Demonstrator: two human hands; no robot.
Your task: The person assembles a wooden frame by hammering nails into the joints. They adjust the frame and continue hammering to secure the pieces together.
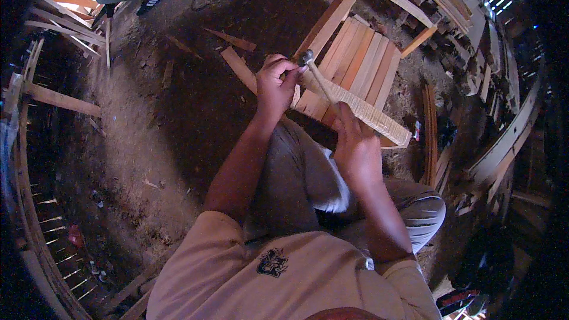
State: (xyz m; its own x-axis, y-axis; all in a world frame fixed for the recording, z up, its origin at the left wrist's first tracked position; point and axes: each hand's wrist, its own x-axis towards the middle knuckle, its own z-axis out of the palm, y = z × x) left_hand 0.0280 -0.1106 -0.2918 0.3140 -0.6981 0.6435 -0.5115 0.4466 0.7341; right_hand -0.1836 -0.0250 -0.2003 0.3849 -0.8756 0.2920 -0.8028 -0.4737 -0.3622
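Observation:
A wooden chair frame (349, 56) with a slatted seat lies in front of me, tipped toward my knees. Across its near side runs a pale board (373, 120). My right hand (358, 148) is closed round the wooden handle of a hammer (323, 83), which slants up to the left over this board. The dark hammer head is at the board's left end, right beside the fingertips of my left hand (274, 86). Those fingers are pinched together at the chair's corner; whatever is between them is too small to make out.
Loose wood strips (239, 70) lie on the dirt floor left of the chair. Stacked planks (438, 0) fill the far right, and long boards (430, 136) lie to the right. Another person's leg and shoe (151, 1) show at the far left, near a wooden frame (65, 99).

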